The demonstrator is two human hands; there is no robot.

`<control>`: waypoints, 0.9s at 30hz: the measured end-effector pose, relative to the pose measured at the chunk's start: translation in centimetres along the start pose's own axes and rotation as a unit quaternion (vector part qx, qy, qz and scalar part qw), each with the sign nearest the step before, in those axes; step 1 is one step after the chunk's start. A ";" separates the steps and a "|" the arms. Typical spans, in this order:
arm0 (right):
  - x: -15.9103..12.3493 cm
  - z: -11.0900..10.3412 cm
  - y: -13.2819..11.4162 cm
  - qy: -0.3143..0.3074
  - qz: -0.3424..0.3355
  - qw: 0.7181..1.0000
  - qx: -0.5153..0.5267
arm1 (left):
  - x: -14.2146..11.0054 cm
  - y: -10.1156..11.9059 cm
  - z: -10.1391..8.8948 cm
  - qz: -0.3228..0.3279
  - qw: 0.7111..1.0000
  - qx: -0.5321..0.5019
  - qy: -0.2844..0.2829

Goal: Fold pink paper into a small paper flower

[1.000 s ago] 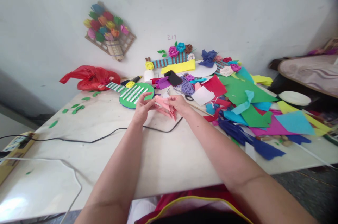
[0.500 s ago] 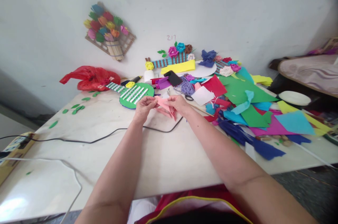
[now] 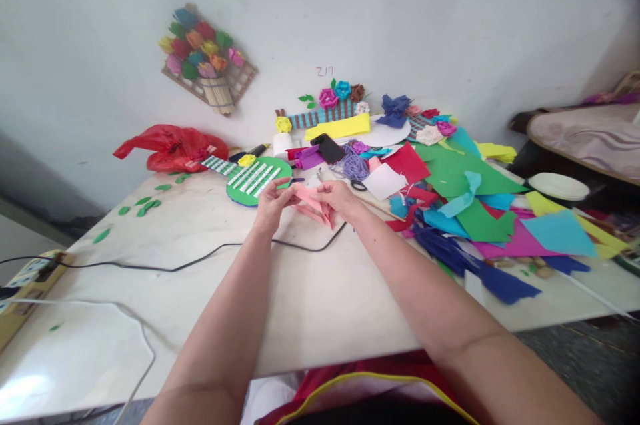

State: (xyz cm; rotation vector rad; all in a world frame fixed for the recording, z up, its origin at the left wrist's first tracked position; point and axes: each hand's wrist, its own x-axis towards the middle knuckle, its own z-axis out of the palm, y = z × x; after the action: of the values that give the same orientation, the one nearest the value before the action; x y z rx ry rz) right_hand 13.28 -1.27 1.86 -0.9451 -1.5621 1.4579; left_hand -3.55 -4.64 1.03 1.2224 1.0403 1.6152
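head camera: pink paper [image 3: 307, 195] pinched just right of the green guitar [image 3: 257, 181]

from where i stand, that flat toy guitar, white strips across its round body, is the easiest thing to steer by. the person's left hand [image 3: 273, 205], at its near right edge, is narrowed, thumb and fingers closed on one end of the pink paper. the right hand [image 3: 337, 198], farther right of the guitar, is pinched tight on the other end. loose folds droop between the two.

the writing i can make out is a small reddish scrawl [image 3: 325, 71] on the wall [image 3: 450, 25], above the guitar and to its right: 217, i'd say, though the first mark could be a z.

a red plastic bag [image 3: 180, 148] slumps behind the guitar on the left, and green oval cutouts [image 3: 145, 205] are scattered to its left. right of the guitar and a bit behind it are a black phone [image 3: 329, 148] and tangled purple string [image 3: 354, 165], with a heap of coloured paper [image 3: 465, 171] well off to its right. a black cable [image 3: 200, 258] crosses the table [image 3: 320, 305] on the guitar's near side. above it, to the left, hangs a bouquet of bright flowers [image 3: 200, 51].
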 end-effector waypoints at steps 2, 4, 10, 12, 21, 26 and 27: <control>-0.3 0.1 -0.3 -0.007 0.012 1.000 -0.001 | 0.1 0.0 0.1 -0.001 1.000 0.011 0.012; -0.7 0.2 -0.8 -0.014 0.020 1.000 -0.003 | 0.1 -0.1 0.1 -0.001 1.000 0.013 0.019; -0.8 0.3 -1.1 -0.012 0.028 1.000 0.002 | 0.1 0.0 -0.1 -0.015 1.000 -0.001 0.024; -0.6 0.2 -0.7 -0.013 0.030 0.999 0.006 | 0.1 0.0 -0.1 -0.021 0.999 -0.014 0.019; -0.2 0.5 -0.1 0.021 -0.013 1.000 -0.005 | -0.2 -0.5 0.5 -0.090 0.995 0.003 -0.051; -0.1 0.7 -0.1 0.005 -0.047 0.999 0.020 | -0.1 -0.9 0.5 -0.082 0.996 -0.014 -0.032; 0.0 0.7 0.1 0.012 -0.051 0.998 0.040 | -0.1 -0.9 0.4 -0.078 0.996 -0.026 -0.022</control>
State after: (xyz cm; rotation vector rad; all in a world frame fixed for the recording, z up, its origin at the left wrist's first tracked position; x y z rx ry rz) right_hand 12.62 -1.54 1.77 -0.8203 -1.5009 1.4222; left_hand -2.98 -4.37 0.21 1.1103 1.0338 1.4800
